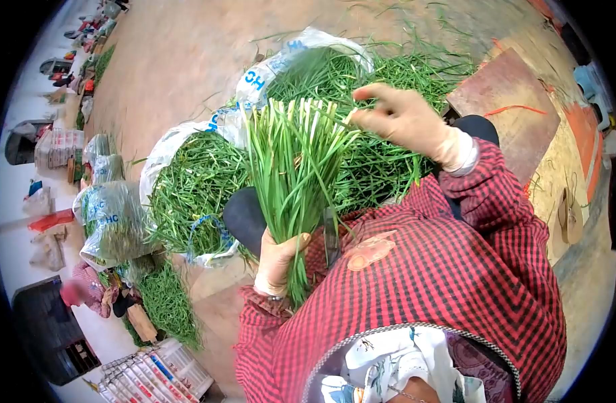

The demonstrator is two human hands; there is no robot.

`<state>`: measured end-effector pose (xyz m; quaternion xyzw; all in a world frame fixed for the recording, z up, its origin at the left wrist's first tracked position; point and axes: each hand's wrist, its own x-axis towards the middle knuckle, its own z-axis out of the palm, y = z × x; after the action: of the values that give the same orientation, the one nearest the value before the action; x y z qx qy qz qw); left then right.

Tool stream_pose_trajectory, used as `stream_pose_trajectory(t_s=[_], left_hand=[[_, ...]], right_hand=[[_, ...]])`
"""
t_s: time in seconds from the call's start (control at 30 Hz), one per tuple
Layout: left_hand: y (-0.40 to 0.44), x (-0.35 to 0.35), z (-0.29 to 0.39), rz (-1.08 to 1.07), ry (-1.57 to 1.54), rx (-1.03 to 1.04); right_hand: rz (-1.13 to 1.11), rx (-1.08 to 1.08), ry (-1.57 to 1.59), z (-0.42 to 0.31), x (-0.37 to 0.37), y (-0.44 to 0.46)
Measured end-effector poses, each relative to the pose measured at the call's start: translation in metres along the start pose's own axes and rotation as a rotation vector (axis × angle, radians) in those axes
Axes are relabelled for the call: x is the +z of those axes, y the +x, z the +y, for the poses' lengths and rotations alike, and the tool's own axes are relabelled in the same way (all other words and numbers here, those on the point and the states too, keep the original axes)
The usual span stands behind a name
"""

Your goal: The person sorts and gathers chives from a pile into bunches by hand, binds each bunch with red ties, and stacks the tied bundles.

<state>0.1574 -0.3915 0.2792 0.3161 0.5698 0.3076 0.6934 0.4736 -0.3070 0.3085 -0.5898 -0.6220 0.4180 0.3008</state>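
My left hand [279, 263], in a thin pale glove, is wrapped round the lower leafy part of a bunch of garlic chives [291, 161]. The bunch stands nearly upright in front of me, its whitish cut ends on top and its green leaves fanning out and hanging below the grip. Just right of the cut ends is my right hand [415, 124], also gloved, with fingers bent and apart. I see nothing held in it; whether a fingertip touches a stem I cannot tell. Loose garlic chives [382, 164] lie heaped behind the bunch.
White plastic bags with blue lettering [254, 80] lie opened round the heaps. Filled bags [113, 225] stand at left, near a seated person [89, 289] beside more greens [167, 302]. Plastic crates [157, 373] are at lower left. A brown board [506, 111] and a sandal [568, 216] lie at right.
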Motion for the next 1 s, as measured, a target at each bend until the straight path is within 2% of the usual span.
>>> stream_pose_trajectory(t_s=[0.1,0.17,0.23,0.3,0.37,0.4,0.47,0.5,0.57,0.67,0.7,0.77,0.83,1.0], left_hand=[[0.003,0.018,-0.004,-0.004,-0.005,0.036],[0.0,0.027,-0.004,-0.07,-0.078,0.017],[0.0,0.023,-0.008,-0.083,-0.099,-0.023],[0.0,0.013,-0.013,-0.124,-0.103,-0.031],[-0.001,0.003,-0.015,-0.167,-0.102,-0.045],[-0.001,0.0,-0.015,-0.165,-0.058,-0.075],[0.001,-0.006,-0.015,-0.196,0.004,-0.089],[0.001,-0.004,-0.015,-0.197,-0.001,-0.088],[-0.001,0.004,-0.011,-0.092,-0.009,-0.095],[0.006,0.017,-0.014,-0.082,-0.019,-0.038],[0.008,0.022,-0.013,-0.085,-0.021,0.007],[0.006,0.032,-0.009,-0.074,0.003,-0.024],[0.005,0.033,-0.01,-0.114,-0.053,-0.003],[0.007,0.028,-0.013,-0.144,-0.077,-0.048]], right_hand=[[-0.076,-0.145,-0.478,-0.02,0.029,0.016],[-0.12,-0.104,-0.574,-0.018,0.041,0.029],[0.023,-0.234,-0.437,0.009,0.047,0.041],[0.112,-0.22,-0.303,0.028,0.035,0.047],[0.065,0.021,-0.082,0.048,0.015,0.051],[0.133,0.039,-0.121,0.066,0.005,0.054],[-0.005,0.309,-0.208,0.069,-0.026,0.05],[-0.007,0.309,-0.213,0.066,-0.028,0.046],[0.112,0.136,-0.573,0.053,-0.018,0.024],[0.105,-0.215,-0.235,0.019,0.016,0.011],[-0.03,-0.178,-0.231,-0.003,0.023,0.005],[-0.106,-0.309,-0.425,-0.004,0.048,0.008],[-0.193,-0.2,-0.462,-0.014,0.056,0.01],[-0.174,-0.285,-0.393,0.004,0.067,0.01]])
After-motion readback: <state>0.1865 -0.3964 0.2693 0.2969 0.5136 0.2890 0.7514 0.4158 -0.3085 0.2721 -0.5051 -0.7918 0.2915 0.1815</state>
